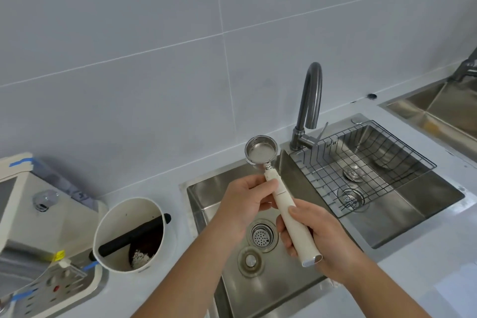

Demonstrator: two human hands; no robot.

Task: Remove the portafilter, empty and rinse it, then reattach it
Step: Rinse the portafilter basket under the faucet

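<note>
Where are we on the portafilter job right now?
Removed and apparently emptied: the portafilter is off the machine, its basket looks bare metal, and dark grounds lie in the knock box. In hand: the left hand and right hand hold its handle over the sink. No water runs from the faucet; rinsing is unconfirmed. Left: reattaching.

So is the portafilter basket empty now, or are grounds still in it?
Empty: the portafilter basket shows bare shiny metal inside, no grounds, held over the sink by both hands.
</note>
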